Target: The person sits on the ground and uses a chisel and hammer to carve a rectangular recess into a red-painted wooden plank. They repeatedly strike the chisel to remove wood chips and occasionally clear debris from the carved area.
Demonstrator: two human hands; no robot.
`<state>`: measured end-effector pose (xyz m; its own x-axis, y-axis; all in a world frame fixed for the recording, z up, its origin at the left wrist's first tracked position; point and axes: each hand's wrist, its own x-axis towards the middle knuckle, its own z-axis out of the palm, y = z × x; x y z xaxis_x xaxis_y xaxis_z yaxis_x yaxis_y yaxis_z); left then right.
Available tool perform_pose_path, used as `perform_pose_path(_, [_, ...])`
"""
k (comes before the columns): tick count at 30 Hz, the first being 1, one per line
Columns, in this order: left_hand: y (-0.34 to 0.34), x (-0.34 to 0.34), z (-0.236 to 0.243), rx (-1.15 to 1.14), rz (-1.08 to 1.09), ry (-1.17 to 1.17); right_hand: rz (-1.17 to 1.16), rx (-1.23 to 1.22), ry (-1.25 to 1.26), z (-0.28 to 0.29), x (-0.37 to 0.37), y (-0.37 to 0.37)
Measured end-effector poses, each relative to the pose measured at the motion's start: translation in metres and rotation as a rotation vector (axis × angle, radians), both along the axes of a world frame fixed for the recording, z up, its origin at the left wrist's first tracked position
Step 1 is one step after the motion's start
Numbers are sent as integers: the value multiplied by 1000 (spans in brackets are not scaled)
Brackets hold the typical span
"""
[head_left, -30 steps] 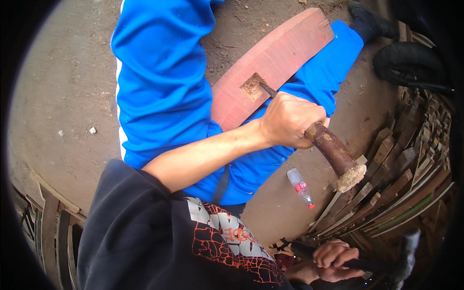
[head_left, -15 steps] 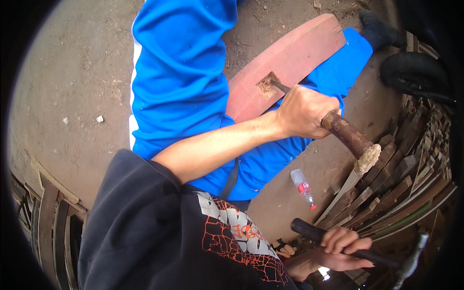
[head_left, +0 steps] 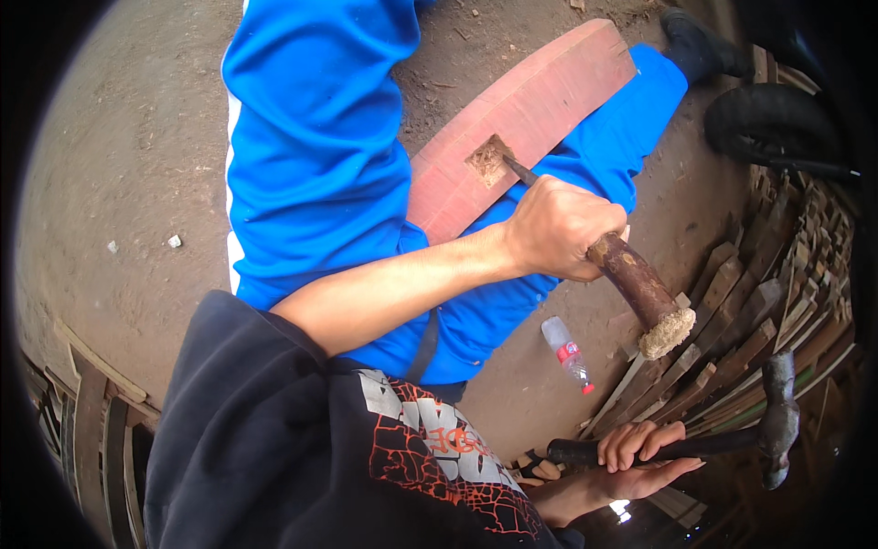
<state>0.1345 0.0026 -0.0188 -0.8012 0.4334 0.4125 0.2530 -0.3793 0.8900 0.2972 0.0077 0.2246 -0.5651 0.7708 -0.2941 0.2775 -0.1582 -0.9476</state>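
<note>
Reddish wooden block [head_left: 558, 101] lies aslant between the blue-trousered legs [head_left: 315, 146], its long side along the right leg, its near end partly hidden by the left; in its upper face, a roughly square pocket [head_left: 490, 165], ragged and fibrous inside; chisel [head_left: 643, 282] slants into the pocket at its right side, much as half a second ago, so the cutting spot appears unchanged; left hand [head_left: 562, 224] closed firmly round the chisel, the handle's frayed butt jutting free; main change is at the right: hammer [head_left: 713, 446] now shows its head higher and its handle nearer level than half a second ago; right hand [head_left: 629, 446] curls loosely round the handle, fingers bent over it, one digit stretched out below; hammer stands well apart from the butt, so I judge the chiselling to be between blows; outward, a plastic bottle [head_left: 569, 357] on the ground, stacked timber strips [head_left: 732, 306], a black tyre [head_left: 773, 119].
</note>
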Motion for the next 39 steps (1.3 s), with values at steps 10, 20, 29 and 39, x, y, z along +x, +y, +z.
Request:
perform_pose_path(10, [1,-6,2,50,28,13,200,166,114,8,-7,-18])
perform_pose_path(20, [5,-17,-8,-45,61,62,54,87,193,17,-21,-21])
perform_pose_path(29, [7,-11,-12,-28,90,7,-93,-243,-188,-20,-16,-37])
perform_pose_path(39, [-1,-7,12,73,-7,-28,-110,-173,-159,-16,14,-25])
